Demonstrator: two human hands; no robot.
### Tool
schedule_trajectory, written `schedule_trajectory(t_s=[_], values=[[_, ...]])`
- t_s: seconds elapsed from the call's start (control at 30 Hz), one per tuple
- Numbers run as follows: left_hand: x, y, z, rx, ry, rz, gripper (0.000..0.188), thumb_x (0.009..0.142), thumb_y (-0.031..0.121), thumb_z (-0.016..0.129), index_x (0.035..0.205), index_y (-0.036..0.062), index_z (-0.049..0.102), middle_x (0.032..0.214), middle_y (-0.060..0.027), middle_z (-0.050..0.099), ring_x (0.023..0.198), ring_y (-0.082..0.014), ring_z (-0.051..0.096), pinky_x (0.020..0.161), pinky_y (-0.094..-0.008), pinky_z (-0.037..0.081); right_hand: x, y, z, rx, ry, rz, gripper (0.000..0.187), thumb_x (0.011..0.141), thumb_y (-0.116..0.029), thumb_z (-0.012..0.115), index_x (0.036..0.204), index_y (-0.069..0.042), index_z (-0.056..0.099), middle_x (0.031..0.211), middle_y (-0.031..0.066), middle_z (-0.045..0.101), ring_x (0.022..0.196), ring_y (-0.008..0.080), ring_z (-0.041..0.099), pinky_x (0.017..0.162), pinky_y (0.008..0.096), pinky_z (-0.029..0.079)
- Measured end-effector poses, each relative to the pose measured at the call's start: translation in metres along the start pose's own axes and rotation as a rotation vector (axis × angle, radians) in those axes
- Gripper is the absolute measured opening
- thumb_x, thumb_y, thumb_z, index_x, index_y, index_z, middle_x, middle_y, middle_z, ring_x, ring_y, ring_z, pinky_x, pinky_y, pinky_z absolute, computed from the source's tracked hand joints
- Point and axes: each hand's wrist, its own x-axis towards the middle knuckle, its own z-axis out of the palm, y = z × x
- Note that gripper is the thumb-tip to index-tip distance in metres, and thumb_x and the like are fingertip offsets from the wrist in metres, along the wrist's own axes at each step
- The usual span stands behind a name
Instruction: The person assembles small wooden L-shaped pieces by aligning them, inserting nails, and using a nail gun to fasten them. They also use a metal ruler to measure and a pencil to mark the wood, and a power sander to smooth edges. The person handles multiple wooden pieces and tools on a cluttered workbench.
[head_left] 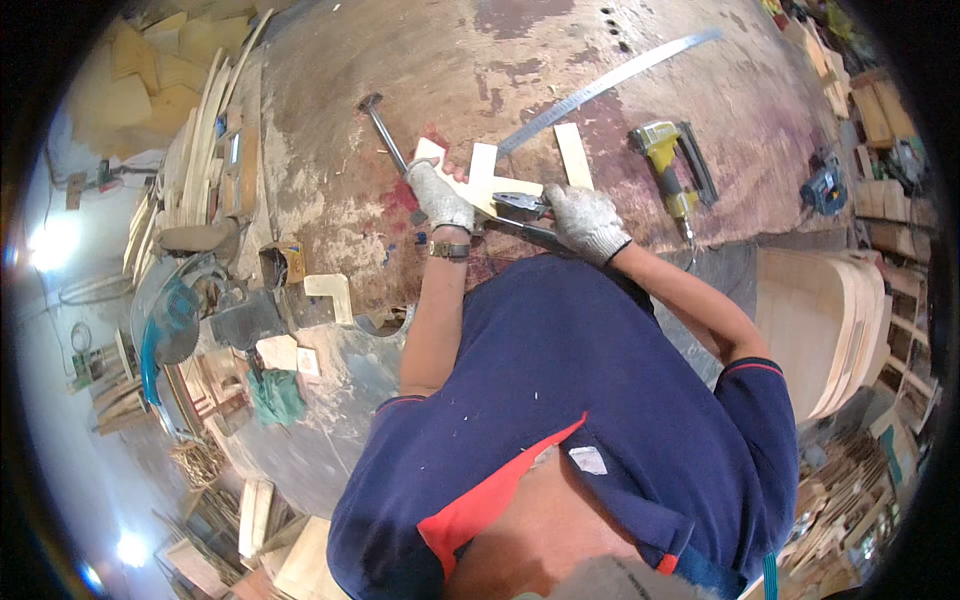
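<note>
My gloved left hand (440, 195) is closed on a pale wood strip (430, 152), with bare fingertips showing at its side. Beside it, another light strip (482, 165) points away from me and meets a crosswise one. My right hand (587, 222), also gloved, grips pliers (520, 201), their jaws turned left against or just over the joined wood; contact is hard to tell. Under the pliers runs a dark bar (525, 232) that I cannot make out. A hammer (383, 128) lies by my left hand, its lower end hidden there.
Right of my hands lie a loose wood strip (573, 156) and a yellow-black nail gun (665, 165) with its hose. A metal ruler (610, 88) slants across the worn bench (330, 60). At left stands a circular saw (170, 320); curved boards (810, 325) are stacked at right.
</note>
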Motion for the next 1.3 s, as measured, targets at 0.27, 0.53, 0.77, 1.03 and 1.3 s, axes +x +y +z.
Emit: schedule_trajectory(t_s=[0.27, 0.53, 0.77, 1.03, 1.3], values=[[-0.009, -0.001, -0.038, 0.449, 0.006, 0.459, 0.038, 0.098, 0.019, 0.058, 0.131, 0.0055, 0.046, 0.114, -0.0131, 0.060, 0.100, -0.0199, 0.060, 0.088, -0.0372, 0.049, -0.072, 0.051, 0.037, 0.360, 0.350, 0.419, 0.022, 0.084, -0.016, 0.065, 0.105, -0.009, 0.059, 0.085, 0.0207, 0.068, 0.080, 0.0438, 0.067, 0.069, 0.0530, 0.052], [-0.017, -0.016, 0.021, 0.537, -0.416, 0.042, 0.044, 0.103, 0.050, 0.055, 0.126, 0.0132, 0.048, 0.091, 0.0001, 0.052, 0.079, -0.0102, 0.052, 0.073, -0.0282, 0.046, -0.182, 0.077, 0.095, 0.826, 1.034, 0.679, 0.017, 0.090, -0.013, 0.071, 0.107, -0.010, 0.068, 0.102, 0.0160, 0.067, 0.102, 0.0359, 0.066, 0.082, 0.0412, 0.053], [-0.047, -0.058, 0.090, 0.912, -0.719, 0.086, 0.042, 0.101, 0.045, 0.052, 0.124, 0.0092, 0.050, 0.099, -0.0063, 0.058, 0.092, -0.0191, 0.058, 0.086, -0.0357, 0.048, -0.219, 0.067, 0.133, 0.855, 0.808, 1.030, 0.043, 0.090, -0.014, 0.069, 0.132, -0.011, 0.060, 0.113, 0.0227, 0.068, 0.106, 0.0403, 0.066, 0.090, 0.0438, 0.052], [-0.064, -0.101, 0.153, 1.156, -1.033, 0.001, 0.043, 0.101, 0.038, 0.051, 0.129, 0.0058, 0.047, 0.104, -0.0088, 0.057, 0.094, -0.0202, 0.057, 0.084, -0.0371, 0.049, -0.174, 0.136, 0.230, 0.878, 0.874, 0.968, 0.038, 0.088, -0.023, 0.060, 0.123, -0.009, 0.063, 0.108, 0.0226, 0.070, 0.099, 0.0432, 0.066, 0.085, 0.0496, 0.053], [-0.103, -0.117, 0.160, 1.259, -1.049, -0.071, 0.050, 0.104, 0.046, 0.048, 0.125, 0.0017, 0.055, 0.107, -0.0108, 0.062, 0.095, -0.0217, 0.059, 0.087, -0.0382, 0.049, -0.109, 0.222, 0.277, 1.079, 1.014, 1.325, 0.039, 0.091, -0.038, 0.062, 0.104, -0.003, 0.071, 0.100, 0.0240, 0.071, 0.093, 0.0429, 0.068, 0.077, 0.0488, 0.054]])
